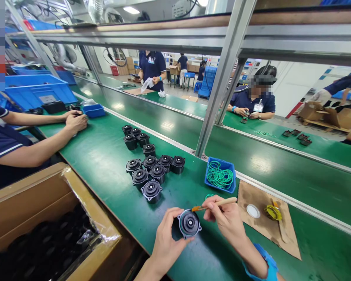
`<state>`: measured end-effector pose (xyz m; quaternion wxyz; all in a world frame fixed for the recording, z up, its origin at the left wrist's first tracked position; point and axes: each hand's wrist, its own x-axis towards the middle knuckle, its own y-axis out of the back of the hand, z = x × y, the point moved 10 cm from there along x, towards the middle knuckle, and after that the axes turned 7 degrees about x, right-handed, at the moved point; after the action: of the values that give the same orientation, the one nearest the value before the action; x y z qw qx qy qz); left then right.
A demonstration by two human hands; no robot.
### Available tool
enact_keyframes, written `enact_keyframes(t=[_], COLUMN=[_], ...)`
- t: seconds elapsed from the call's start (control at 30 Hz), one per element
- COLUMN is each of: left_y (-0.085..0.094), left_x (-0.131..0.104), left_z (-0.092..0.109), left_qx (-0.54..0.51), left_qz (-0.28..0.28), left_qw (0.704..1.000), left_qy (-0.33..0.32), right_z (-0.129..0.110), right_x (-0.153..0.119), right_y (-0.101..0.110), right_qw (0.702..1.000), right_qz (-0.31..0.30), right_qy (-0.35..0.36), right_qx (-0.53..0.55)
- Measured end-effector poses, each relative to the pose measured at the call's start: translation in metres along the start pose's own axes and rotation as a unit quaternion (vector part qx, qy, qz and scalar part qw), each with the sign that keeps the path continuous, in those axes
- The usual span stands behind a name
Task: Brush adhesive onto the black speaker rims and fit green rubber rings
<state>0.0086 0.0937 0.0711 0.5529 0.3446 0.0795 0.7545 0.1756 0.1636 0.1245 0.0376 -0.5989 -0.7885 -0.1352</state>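
Note:
My left hand (167,238) is wrapped round the side of a round black motor part (190,223) with a silver rim, its face turned up. A green ring shows partly along the inside of that rim. In my right hand (224,218) is a wooden-handled brush (222,202), pinched between the fingers. Its orange bristle tip touches or hovers just over the part's upper rim; which one, I cannot tell. A green ring (209,196) lies on the table behind my right fingers. Several similar black parts (151,189) stand upright further left.
Blue tray (234,183) of green rings, behind my hands. Brown cardboard (292,246) at right holds a white lid (253,211) and yellow jar (272,212). Open carton (32,191) of black parts, lower left. A metal post (219,86) rises behind. Another person's hands (76,121) work at left.

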Motion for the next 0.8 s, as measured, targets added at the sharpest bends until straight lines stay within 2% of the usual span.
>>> enact_keyframes(t=[0.1,0.17,0.3,0.47,0.7,0.8], left_y=[0.004,0.004,0.002,-0.002,-0.007,-0.009], left_x=[-0.005,-0.008,-0.012,-0.015,-0.017,-0.018], left_z=[0.013,0.018,0.025,0.031,0.035,0.033], left_qx=[0.012,0.018,0.028,0.044,0.060,0.055], left_qz=[0.027,0.028,0.024,0.016,-0.003,-0.009], left_qw=[0.998,0.996,0.994,0.991,0.987,0.988], left_qy=[-0.059,-0.081,-0.105,-0.128,-0.148,-0.141], right_z=[-0.017,-0.027,-0.036,-0.037,-0.045,-0.057], right_x=[-0.006,-0.012,-0.020,-0.024,-0.028,-0.038], right_y=[0.014,0.018,0.015,0.007,-0.010,-0.022], right_qw=[0.998,0.995,0.991,0.987,0.985,0.973], right_qz=[0.045,0.052,0.047,0.041,-0.008,-0.058], right_qy=[0.043,0.066,0.093,0.106,0.118,0.165], right_qx=[-0.033,-0.056,-0.086,-0.112,-0.127,-0.148])
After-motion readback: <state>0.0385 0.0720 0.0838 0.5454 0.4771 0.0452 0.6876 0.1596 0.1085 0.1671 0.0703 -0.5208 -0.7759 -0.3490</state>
